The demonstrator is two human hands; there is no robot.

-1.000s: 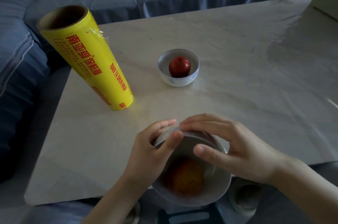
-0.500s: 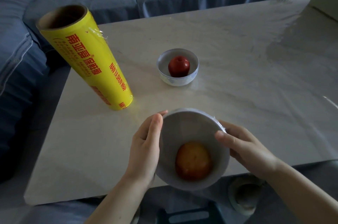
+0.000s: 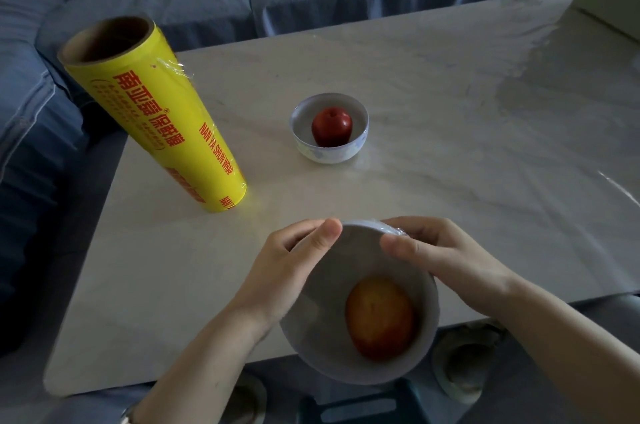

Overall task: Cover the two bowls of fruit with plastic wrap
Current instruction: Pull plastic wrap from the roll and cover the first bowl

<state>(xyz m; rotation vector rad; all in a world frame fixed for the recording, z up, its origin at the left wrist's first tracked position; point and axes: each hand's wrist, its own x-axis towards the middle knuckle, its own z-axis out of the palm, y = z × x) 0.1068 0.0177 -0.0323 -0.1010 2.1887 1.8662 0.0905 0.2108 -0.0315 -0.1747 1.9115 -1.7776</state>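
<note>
On the pale table, left hand and right hand grip the film-covered bowl.

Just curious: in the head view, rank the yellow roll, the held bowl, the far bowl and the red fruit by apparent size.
1. yellow roll, longest.
2. held bowl, close behind; its nearness to the camera makes this unsure.
3. far bowl.
4. red fruit.

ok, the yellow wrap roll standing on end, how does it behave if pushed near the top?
The roll is tall on a narrow base, so it probably tips easily. Once down, a cylinder likely rolls, and the left edge of the table is close. Its hollow cardboard core suggests a stiff, fairly light body.
</note>
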